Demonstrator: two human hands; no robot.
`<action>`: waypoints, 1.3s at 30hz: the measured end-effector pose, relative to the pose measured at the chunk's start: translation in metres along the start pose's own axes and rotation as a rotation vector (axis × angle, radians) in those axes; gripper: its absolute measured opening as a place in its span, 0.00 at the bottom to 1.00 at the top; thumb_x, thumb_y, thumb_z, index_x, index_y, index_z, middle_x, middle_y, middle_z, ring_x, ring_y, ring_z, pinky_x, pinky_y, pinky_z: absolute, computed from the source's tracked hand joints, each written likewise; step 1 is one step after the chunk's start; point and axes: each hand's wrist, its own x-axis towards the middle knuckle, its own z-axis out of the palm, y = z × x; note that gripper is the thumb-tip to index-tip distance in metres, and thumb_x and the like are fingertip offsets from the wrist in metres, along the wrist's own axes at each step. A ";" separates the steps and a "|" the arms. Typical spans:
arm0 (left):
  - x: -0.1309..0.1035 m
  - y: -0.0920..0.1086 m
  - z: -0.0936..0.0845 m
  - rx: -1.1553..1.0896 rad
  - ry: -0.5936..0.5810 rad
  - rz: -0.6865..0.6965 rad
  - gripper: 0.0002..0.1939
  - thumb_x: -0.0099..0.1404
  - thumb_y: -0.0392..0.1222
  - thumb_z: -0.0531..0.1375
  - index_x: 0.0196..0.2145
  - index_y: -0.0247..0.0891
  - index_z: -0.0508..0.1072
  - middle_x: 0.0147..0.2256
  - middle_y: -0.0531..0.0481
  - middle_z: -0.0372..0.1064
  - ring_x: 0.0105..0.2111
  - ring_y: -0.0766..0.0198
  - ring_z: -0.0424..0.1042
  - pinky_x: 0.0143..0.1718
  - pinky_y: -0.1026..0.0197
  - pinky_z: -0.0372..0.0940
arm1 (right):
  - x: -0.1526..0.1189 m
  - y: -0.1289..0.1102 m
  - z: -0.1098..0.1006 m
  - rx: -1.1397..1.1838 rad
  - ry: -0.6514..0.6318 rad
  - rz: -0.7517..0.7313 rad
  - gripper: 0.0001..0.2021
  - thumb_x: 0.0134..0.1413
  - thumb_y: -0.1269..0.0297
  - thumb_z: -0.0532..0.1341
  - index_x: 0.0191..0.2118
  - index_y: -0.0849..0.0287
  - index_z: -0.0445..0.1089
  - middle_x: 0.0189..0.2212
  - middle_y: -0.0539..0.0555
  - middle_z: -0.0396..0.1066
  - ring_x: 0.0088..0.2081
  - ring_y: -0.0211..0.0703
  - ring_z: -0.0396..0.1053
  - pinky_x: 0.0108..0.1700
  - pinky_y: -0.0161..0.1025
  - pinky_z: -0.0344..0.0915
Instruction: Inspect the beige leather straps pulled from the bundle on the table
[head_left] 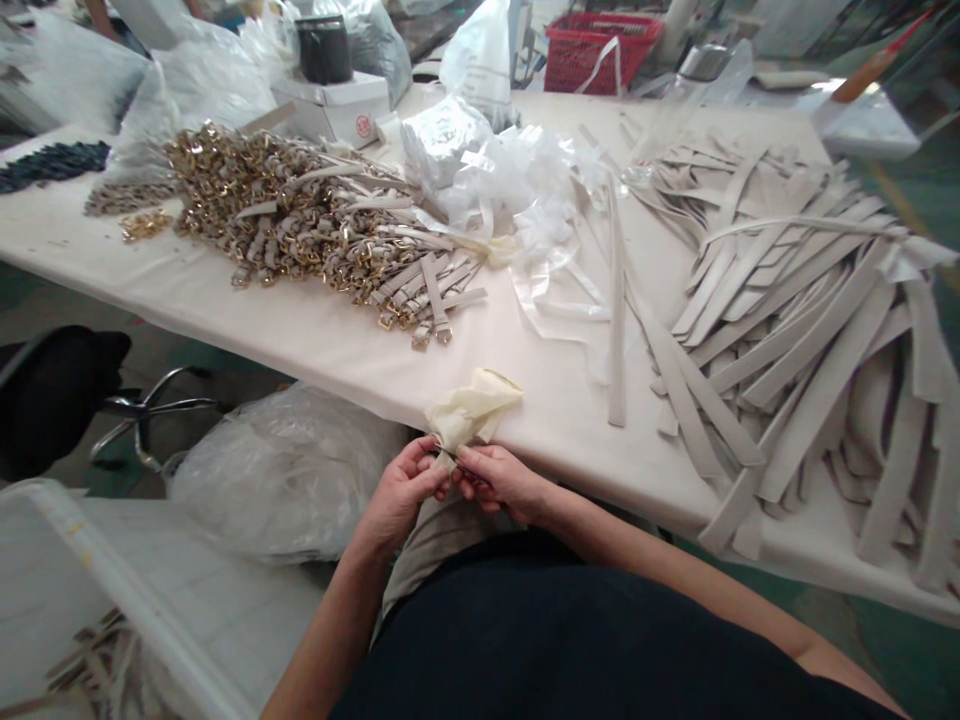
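Observation:
Close to my body, at the table's front edge, my left hand (405,490) and my right hand (506,480) meet with fingers pinched. Between them a crumpled pale yellow cloth (476,402) narrows into my fingertips, its loose part lying over the table edge. A small greyish-beige end (445,461) shows between the fingertips; whether it is a strap or part of the cloth I cannot tell. Beyond the hands lies a heap of short beige straps with gold buckles (300,215). To the right spreads a pile of long flat beige straps (787,300).
Clear plastic wrapping (525,190) lies between the two piles on the table (525,350). A white box (334,105) and a red basket (600,50) stand at the back. At lower left are a plastic bin (187,600), a stuffed clear bag (285,470) and a black chair (60,400).

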 end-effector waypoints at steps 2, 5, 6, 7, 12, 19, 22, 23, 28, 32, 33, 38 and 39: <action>0.000 0.002 -0.001 0.006 -0.011 -0.003 0.27 0.49 0.45 0.73 0.44 0.36 0.70 0.23 0.55 0.70 0.22 0.70 0.66 0.23 0.69 0.58 | 0.001 0.000 0.000 -0.011 0.009 -0.001 0.27 0.51 0.37 0.62 0.28 0.61 0.68 0.17 0.45 0.63 0.14 0.27 0.45 0.13 0.29 0.43; -0.001 0.003 -0.002 0.025 -0.033 -0.006 0.26 0.50 0.45 0.72 0.44 0.36 0.70 0.25 0.55 0.71 0.23 0.70 0.66 0.23 0.69 0.58 | 0.002 -0.001 0.001 -0.043 0.023 -0.006 0.26 0.51 0.38 0.62 0.28 0.61 0.67 0.17 0.45 0.63 0.14 0.27 0.47 0.13 0.29 0.44; 0.000 0.003 -0.003 0.032 -0.043 -0.005 0.25 0.51 0.44 0.72 0.44 0.36 0.70 0.24 0.55 0.70 0.22 0.70 0.65 0.23 0.69 0.58 | 0.002 -0.001 0.001 -0.053 0.031 -0.013 0.26 0.51 0.38 0.62 0.28 0.60 0.67 0.17 0.44 0.62 0.14 0.27 0.47 0.13 0.29 0.44; 0.000 0.003 -0.003 0.039 -0.052 -0.002 0.25 0.51 0.44 0.72 0.45 0.36 0.70 0.23 0.56 0.69 0.22 0.70 0.65 0.23 0.69 0.58 | 0.002 -0.002 0.002 -0.059 0.039 -0.022 0.26 0.51 0.38 0.62 0.27 0.60 0.67 0.16 0.44 0.62 0.14 0.27 0.47 0.13 0.29 0.45; 0.002 0.003 -0.006 0.057 -0.066 0.003 0.25 0.52 0.45 0.72 0.45 0.35 0.70 0.22 0.56 0.68 0.22 0.70 0.65 0.23 0.69 0.58 | -0.003 -0.004 0.003 -0.031 0.013 -0.023 0.26 0.50 0.37 0.62 0.27 0.60 0.66 0.16 0.44 0.61 0.14 0.27 0.46 0.13 0.29 0.43; 0.007 0.002 -0.006 0.063 0.026 0.034 0.24 0.50 0.47 0.72 0.42 0.36 0.71 0.22 0.56 0.68 0.23 0.69 0.67 0.26 0.68 0.61 | -0.025 -0.035 -0.002 -0.429 0.112 -0.358 0.23 0.56 0.41 0.59 0.30 0.59 0.68 0.25 0.49 0.69 0.19 0.32 0.56 0.22 0.32 0.57; 0.010 0.003 -0.005 0.118 0.037 0.031 0.24 0.51 0.49 0.71 0.42 0.37 0.71 0.22 0.56 0.69 0.23 0.69 0.67 0.27 0.68 0.62 | -0.024 -0.050 -0.013 -0.996 0.389 -0.596 0.11 0.54 0.57 0.67 0.39 0.57 0.72 0.36 0.53 0.74 0.35 0.42 0.70 0.37 0.36 0.64; 0.010 0.005 -0.006 0.160 0.031 0.029 0.23 0.52 0.49 0.71 0.42 0.37 0.71 0.23 0.55 0.70 0.23 0.69 0.68 0.27 0.67 0.63 | -0.023 -0.053 -0.018 -1.132 0.452 -0.619 0.10 0.54 0.60 0.67 0.42 0.57 0.73 0.40 0.54 0.75 0.39 0.45 0.71 0.40 0.37 0.64; 0.012 0.035 -0.021 0.400 0.084 0.155 0.19 0.54 0.50 0.69 0.38 0.36 0.73 0.26 0.52 0.73 0.26 0.66 0.71 0.28 0.66 0.66 | -0.013 -0.057 -0.034 -1.483 0.560 -0.589 0.07 0.60 0.62 0.63 0.42 0.56 0.73 0.42 0.55 0.75 0.40 0.46 0.73 0.36 0.36 0.63; 0.033 0.074 -0.015 0.479 0.203 0.389 0.19 0.54 0.50 0.69 0.38 0.37 0.74 0.26 0.53 0.73 0.26 0.65 0.72 0.29 0.64 0.68 | -0.010 -0.057 -0.036 -1.586 0.569 -0.590 0.07 0.63 0.62 0.60 0.38 0.56 0.74 0.38 0.54 0.75 0.35 0.44 0.73 0.31 0.35 0.59; 0.042 0.083 -0.008 0.499 0.210 0.434 0.19 0.54 0.50 0.69 0.39 0.37 0.74 0.25 0.53 0.73 0.26 0.65 0.72 0.30 0.63 0.69 | -0.010 -0.057 -0.037 -1.594 0.564 -0.599 0.07 0.64 0.62 0.59 0.38 0.56 0.74 0.38 0.54 0.75 0.35 0.44 0.73 0.31 0.35 0.58; 0.092 0.111 0.025 0.842 0.128 0.583 0.20 0.56 0.50 0.66 0.44 0.37 0.75 0.38 0.45 0.77 0.38 0.57 0.75 0.40 0.56 0.69 | -0.014 -0.056 -0.043 -1.462 0.578 -0.643 0.04 0.60 0.65 0.63 0.38 0.57 0.74 0.38 0.54 0.75 0.37 0.43 0.72 0.35 0.35 0.60; 0.098 0.112 0.028 0.936 0.153 0.636 0.20 0.57 0.49 0.65 0.45 0.37 0.75 0.43 0.43 0.76 0.43 0.55 0.74 0.43 0.55 0.68 | -0.016 -0.055 -0.045 -1.401 0.589 -0.648 0.03 0.59 0.67 0.63 0.38 0.57 0.74 0.38 0.53 0.76 0.37 0.43 0.72 0.36 0.34 0.60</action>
